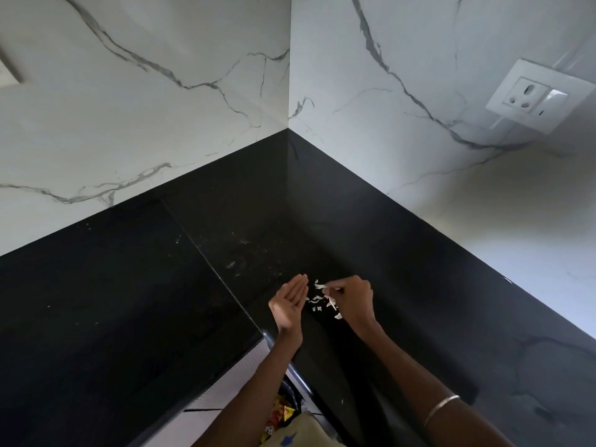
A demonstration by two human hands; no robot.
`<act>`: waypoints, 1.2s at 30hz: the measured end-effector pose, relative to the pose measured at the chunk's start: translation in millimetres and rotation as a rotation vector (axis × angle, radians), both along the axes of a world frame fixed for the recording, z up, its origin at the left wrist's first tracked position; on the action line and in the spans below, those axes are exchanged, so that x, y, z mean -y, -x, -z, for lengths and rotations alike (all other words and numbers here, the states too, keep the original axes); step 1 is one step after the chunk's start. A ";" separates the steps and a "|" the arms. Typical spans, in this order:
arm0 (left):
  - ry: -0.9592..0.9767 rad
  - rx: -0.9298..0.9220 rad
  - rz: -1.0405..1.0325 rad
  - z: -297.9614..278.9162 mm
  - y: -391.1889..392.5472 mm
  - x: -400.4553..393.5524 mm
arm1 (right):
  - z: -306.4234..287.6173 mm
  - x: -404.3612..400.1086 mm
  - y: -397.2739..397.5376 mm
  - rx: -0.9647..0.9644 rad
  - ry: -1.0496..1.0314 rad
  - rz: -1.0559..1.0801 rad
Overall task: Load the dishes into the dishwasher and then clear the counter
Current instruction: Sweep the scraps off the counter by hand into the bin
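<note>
Several small pale scraps [319, 300] lie scattered on the black stone counter [129, 301], near its inner corner. My left hand [290, 301] stands on its edge just left of the scraps, palm turned toward them, fingers straight and together. My right hand [351, 298] is on the other side of the scraps with its fingers curled, and its fingertips pinch one pale scrap [324, 287]. No dishes or dishwasher are in view.
White marble-patterned walls meet in a corner behind the counter. A white socket plate [535, 95] sits on the right wall. Below the counter edge, between my arms, a bin with colourful wrappers [282, 414] shows. Faint smears and crumbs [238, 256] mark the counter.
</note>
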State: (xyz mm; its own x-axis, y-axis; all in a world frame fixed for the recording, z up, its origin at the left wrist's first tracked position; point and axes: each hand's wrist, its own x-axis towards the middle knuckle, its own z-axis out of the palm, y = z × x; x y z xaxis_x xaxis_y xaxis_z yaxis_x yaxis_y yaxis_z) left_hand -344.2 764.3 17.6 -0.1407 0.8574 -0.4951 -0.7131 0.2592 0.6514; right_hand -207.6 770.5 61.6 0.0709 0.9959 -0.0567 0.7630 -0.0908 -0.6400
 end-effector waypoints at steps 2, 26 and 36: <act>0.063 0.163 0.020 -7.0 -2.7 2.2 | -11.6 4.7 8.5 -0.084 -0.030 -0.013; 0.095 0.563 -0.036 -29.1 23.9 12.3 | 11.5 52.7 -32.4 -0.117 -0.157 0.182; 0.102 0.506 -0.109 -25.8 50.2 24.8 | 70.9 28.6 -1.8 0.395 0.018 -0.025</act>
